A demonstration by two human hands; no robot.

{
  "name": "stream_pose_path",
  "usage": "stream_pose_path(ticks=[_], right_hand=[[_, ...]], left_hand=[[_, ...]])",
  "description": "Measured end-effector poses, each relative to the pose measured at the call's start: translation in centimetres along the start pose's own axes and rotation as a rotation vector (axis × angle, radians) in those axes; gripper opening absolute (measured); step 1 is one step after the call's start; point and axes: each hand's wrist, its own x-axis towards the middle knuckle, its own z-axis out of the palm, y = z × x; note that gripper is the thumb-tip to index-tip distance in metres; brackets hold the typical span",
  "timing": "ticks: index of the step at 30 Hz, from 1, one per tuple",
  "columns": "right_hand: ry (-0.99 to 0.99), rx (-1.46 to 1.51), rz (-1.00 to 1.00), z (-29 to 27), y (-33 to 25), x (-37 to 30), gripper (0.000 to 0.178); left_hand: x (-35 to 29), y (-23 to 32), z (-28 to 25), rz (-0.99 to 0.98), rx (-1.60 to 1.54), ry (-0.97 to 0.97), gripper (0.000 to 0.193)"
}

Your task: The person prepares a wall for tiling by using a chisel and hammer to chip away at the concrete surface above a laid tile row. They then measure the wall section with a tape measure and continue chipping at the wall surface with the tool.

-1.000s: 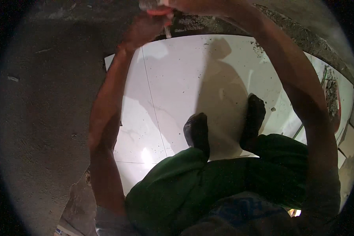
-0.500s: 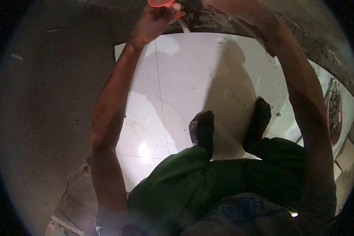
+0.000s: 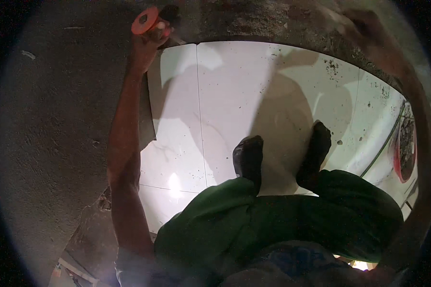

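Observation:
My left hand [image 3: 150, 44] is at the upper left, closed around an orange-red spool-like thing with a round flange [image 3: 140, 26] and a dark centre. Just right of those fingers, a short pale strip [image 3: 178, 40] reaches the far edge of the white tiles [image 3: 234, 91]. My right hand [image 3: 368, 36] is far off at the upper right, over the rough ground and near the pale wall. Motion smears its fingers, so whether it grips anything does not show.
Dark rough ground [image 3: 57, 119] lies to the left. A strip of dirt [image 3: 258, 24] runs beyond the tiles. On the right, a red-rimmed container [image 3: 398, 160] of rubble sits beside a green hose [image 3: 382, 149]. My feet in dark socks [image 3: 248, 160] stand on the tiles.
My hands have spread apart: the left has moved left with the orange-red spool, tilting its flange, and the right has swept out to the right. My feet have hardly shifted.

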Motion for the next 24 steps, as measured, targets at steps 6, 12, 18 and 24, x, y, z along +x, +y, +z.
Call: stream_pose_path(ticks=[6,12,18,24], right_hand=[[0.659,0.405,-0.329,10.7,7.0,-6.0,0.040],[0.618,0.570,-0.160,14.5,7.6,-6.4,0.046],[0.545,0.696,0.074,18.9,10.4,-12.2,0.044],[0.535,1.224,0.281,21.3,10.7,-11.5,0.043]], left_hand=[[4.4,1.4,12.7,0.391,-0.341,-0.277,0.054],[3.7,-0.4,14.9,0.098,-0.271,-0.254,0.057],[4.5,-0.9,15.3,0.048,0.090,-0.256,0.061],[8.1,0.8,30.8,0.595,0.689,-0.416,0.046]])
